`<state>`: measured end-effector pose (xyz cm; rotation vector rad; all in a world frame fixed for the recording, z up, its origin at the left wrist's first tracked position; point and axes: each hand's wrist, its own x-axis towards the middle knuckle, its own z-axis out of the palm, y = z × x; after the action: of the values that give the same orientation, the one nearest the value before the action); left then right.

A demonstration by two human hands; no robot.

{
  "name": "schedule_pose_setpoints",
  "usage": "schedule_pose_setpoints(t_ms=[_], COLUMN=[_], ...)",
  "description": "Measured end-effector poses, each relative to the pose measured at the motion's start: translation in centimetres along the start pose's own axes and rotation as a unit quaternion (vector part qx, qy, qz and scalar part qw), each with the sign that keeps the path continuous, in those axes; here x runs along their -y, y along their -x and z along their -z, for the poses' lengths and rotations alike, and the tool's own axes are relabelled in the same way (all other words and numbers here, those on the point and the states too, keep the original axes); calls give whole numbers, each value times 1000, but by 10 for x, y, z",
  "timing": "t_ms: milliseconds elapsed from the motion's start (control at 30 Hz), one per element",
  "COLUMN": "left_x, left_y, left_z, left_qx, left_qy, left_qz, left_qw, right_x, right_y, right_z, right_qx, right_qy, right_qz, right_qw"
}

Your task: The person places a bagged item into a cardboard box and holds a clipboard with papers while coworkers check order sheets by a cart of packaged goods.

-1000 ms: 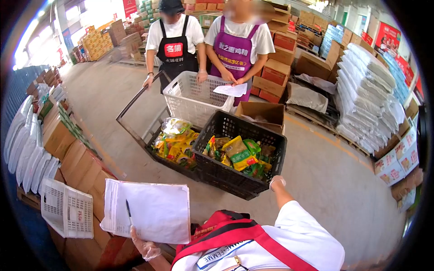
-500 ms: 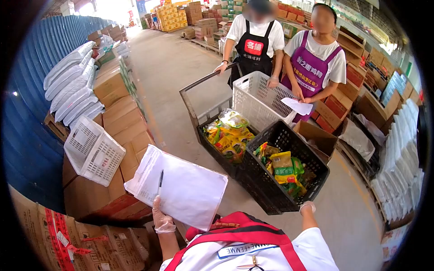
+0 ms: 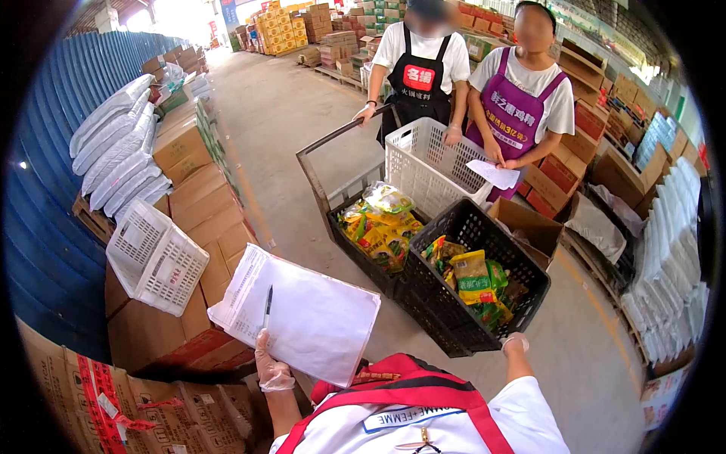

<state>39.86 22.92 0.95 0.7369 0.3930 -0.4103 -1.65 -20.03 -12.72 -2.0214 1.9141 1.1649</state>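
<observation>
In a clear plastic glove, my left hand is closed on the lower left edge of a stack of white paper sheets. A dark pen lies over the top sheet, its lower end at my thumb. My gloved right hand is at the near right corner of a black plastic crate, its fingers wrapped on the rim. Yellow and green food packets fill part of that tilted crate. Beside it, a second black crate holds more yellow packets.
A white basket stands behind the black crates, by a cart with a metal handle. Two people in aprons stand there, one holding a paper. Cartons, another white basket and stacked sacks line the left side.
The view has shifted very slightly. Both my hands keep their places on the paper sheets and the black crate.
</observation>
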Motion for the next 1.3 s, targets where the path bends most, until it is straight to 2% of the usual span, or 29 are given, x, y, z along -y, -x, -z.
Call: schedule_pose_setpoints(t_ms=[67, 200, 267, 300, 367, 467, 567, 767, 900, 1000, 1067, 1100, 1167, 1300], left_x=[-1, -1, -1, -1, -2, -2, -2, -2, -2, -2, -1, -2, -2, 0], left_y=[3, 3, 3, 3, 4, 7, 8, 4, 7, 5, 5, 5, 5, 2], left_z=[-3, -2, -1, -1, -2, -5, -6, -2, -7, -5, -4, -5, -6, -4], left_qx=[-4, 6, 5, 5, 5, -4, -3, -2, -4, -5, -5, -6, -8, 14], left_qy=[-1, 0, 4, 4, 4, 6, 14, 18, 9, 6, 1, 1, 0, -4], left_qz=[-3, -4, -3, -5, -8, -5, -6, 9, 0, 0, -2, 4, 10, -1], left_qw=[1000, 1000, 1000, 1000, 1000, 1000, 1000, 1000, 1000, 1000, 1000, 1000, 1000, 1000], right_x=[1, 2, 3, 3, 1, 1, 6, 4, 3, 5, 5, 5, 5, 3], right_y=[10, 11, 20, 10, -14, -23, 9, 9, -19, -3, 7, 3, -12, -32], right_z=[7, 12, 22, 17, 2, -4, 19, 16, -4, 6, 12, 9, -1, -18], right_qx=[-22, -26, 39, 40, 46, 63, 58, 56, 63, 51, 36, 37, 35, 42], right_qy=[-73, -77, -131, -131, 17, 96, 31, 80, 89, 46, -70, -69, 86, 91], right_qz=[-26, -50, -73, -73, -5, 25, -12, 28, 27, 6, -45, -46, 22, 24], right_qw=[997, 995, 988, 988, 999, 993, 998, 995, 994, 998, 996, 996, 995, 995])
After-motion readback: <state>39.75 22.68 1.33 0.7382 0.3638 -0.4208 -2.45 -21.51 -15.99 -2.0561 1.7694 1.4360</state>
